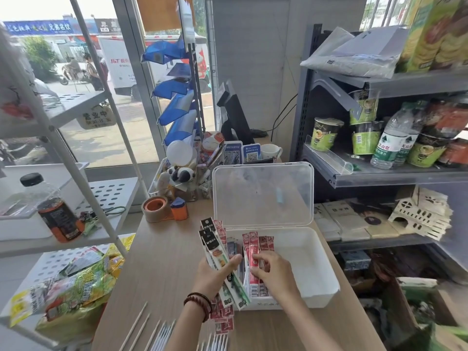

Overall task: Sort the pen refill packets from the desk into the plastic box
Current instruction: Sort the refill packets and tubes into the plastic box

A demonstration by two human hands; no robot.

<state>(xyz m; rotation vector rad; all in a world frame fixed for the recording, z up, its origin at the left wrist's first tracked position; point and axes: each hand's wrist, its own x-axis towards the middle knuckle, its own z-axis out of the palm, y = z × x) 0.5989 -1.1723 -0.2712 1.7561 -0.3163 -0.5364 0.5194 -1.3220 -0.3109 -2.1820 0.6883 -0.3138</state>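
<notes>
the left hand (215, 273) grips a fan of refill packets (212, 245), too overlapped to count, beside the plastic box (325, 291), where the right hand (274, 273) pinches red packets (253, 243), four tops showing, lower ends hidden.

Left hand (215, 274): grips a fanned bunch of refill packets (212, 245) at the box's left wall.
Right hand (274, 273): fingers (262, 258) pinch red packets (254, 249) standing inside the box.
Plastic box (325, 279): white, on the wooden counter (157, 274); clear lid (263, 196) upright behind it.
Counter's near edge: loose thin refills (162, 335).
Left of lid: orange tape dispenser (162, 208).
</notes>
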